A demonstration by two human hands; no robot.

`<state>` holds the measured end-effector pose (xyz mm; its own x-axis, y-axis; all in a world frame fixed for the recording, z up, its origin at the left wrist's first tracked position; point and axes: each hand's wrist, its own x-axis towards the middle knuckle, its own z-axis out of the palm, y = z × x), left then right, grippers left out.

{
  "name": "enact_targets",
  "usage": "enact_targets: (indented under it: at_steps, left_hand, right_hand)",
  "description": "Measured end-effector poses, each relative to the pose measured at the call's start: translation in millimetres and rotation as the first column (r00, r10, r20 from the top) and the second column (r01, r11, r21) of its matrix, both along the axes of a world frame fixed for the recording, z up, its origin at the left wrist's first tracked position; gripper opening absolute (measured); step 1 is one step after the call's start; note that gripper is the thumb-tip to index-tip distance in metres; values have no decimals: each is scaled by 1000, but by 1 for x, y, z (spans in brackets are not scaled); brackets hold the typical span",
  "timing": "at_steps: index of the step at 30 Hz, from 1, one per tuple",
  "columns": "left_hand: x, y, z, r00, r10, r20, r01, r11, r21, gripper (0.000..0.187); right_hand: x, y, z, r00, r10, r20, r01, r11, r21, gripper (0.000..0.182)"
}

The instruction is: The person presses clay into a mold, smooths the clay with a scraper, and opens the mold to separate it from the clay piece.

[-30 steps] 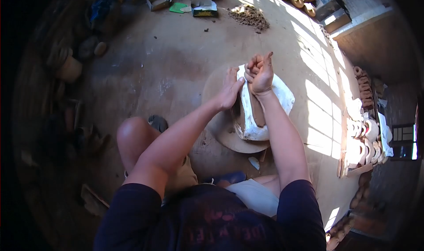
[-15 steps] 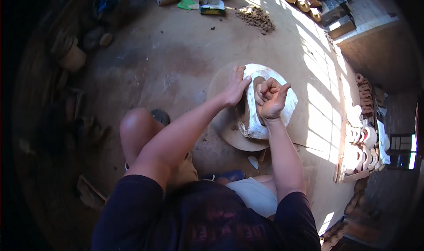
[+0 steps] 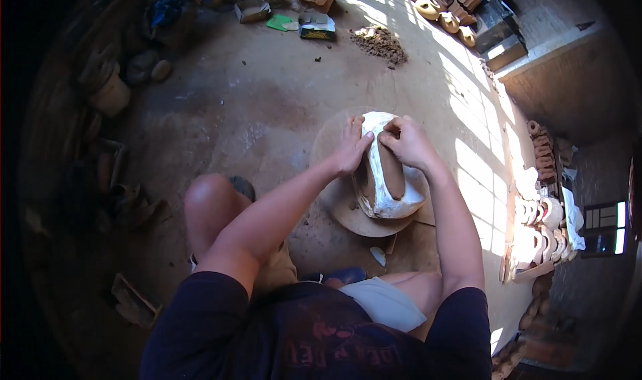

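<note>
A white plaster mould rests on a round board on the floor before me. Brown clay fills the long oval hollow in its upper face. My left hand grips the mould's left side, fingers over the edge and thumb on the white rim. Curled fingers and thumb of my right hand press at the upper right end of the clay. What lies under those fingertips is hidden. More brown clay shows at the mould's left side, below my left hand.
A crumbled clay pile lies beyond the board, near a small open box. A pale shard lies close to my legs. Clay pieces line the right side, and a pot stands at left.
My right hand has turned over from palm up and come down onto the clay's upper end, uncovering its lower part. My left hand stays on the mould. The view has shifted slightly.
</note>
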<state>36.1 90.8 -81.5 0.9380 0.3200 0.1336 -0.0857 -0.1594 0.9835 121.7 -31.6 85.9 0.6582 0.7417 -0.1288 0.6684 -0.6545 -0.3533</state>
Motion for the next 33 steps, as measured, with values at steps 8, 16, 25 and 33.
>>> enact_targets:
  at_steps: [8,16,25,33]
  left_hand:
    - [-2,-6,-1,999,52,-9,-52,998,-25,78]
    - [-2,-2,-6,996,78,40,-78,997,0,73]
    - [-84,-103,111,969,158,188,-155,987,-30,76]
    - [-87,-134,171,934,-165,317,345,185,-920,101]
  right_hand:
    - [29,-13,-1,923,82,-375,-62,996,65,32]
    - [-40,-60,80,950,-149,-273,198,967,161,27]
    - [-114,-142,82,883,-455,-113,310,385,869,27]
    - [-202,-160,61,969,-85,231,-90,752,653,55]
